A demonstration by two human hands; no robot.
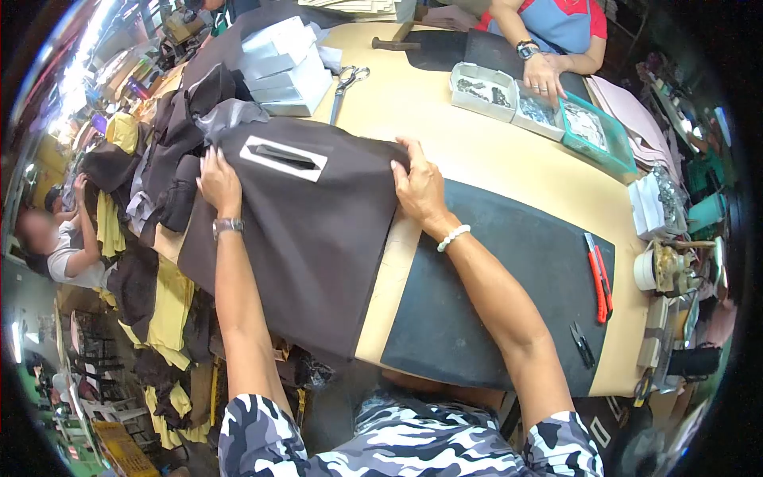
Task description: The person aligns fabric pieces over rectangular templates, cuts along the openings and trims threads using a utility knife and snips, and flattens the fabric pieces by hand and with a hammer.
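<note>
A dark brown fabric panel [310, 230] is spread in front of me, its lower part hanging past the table edge. Near its top lies a white rectangular frame [318, 169] around a long dark slot. My left hand [219, 183], with a watch on the wrist, grips the panel's left edge. At the upper right corner, my right hand [421, 187] is closed on the fabric between thumb and fingers; a pale bead bracelet circles that wrist. Scissors [340, 91] lie just beyond the panel.
A black mat [493, 278] carries a red utility knife [598, 278] and thread snips [583, 346]. Small trays [482, 91] and a teal basket [588, 131] hold little parts. Another person's hand [543, 79] reaches there. White boxes [286, 75] and piled dark fabric [179, 135] stand left.
</note>
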